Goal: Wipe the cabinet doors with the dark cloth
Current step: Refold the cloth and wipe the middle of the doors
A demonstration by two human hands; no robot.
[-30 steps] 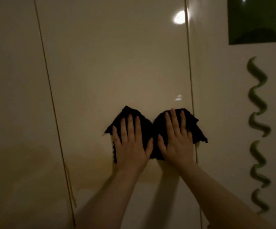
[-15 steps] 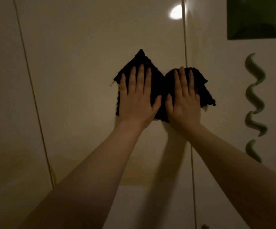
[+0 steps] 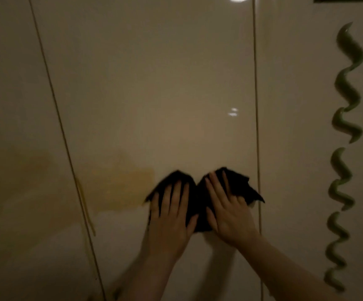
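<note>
A dark cloth [image 3: 199, 198] lies flat against the glossy cream middle cabinet door [image 3: 154, 94]. My left hand [image 3: 172, 216] presses its left half with fingers spread and pointing up. My right hand [image 3: 228, 211] presses the right half the same way, close to the seam at the door's right edge. Both palms lie flat on the cloth; neither hand curls around it. The cloth's middle shows between the two thumbs, and its corners stick out past the fingers.
A left cabinet door [image 3: 13, 127] and a right door [image 3: 295, 127] flank the middle one, split by thin vertical seams. A wavy green handle [image 3: 345, 127] runs down the right door. A yellowish reflection patch [image 3: 122, 187] shows left of the cloth.
Both hands slid the cloth up the door half a second ago, then back down to the lower part. The view has tilted with the stroke.
</note>
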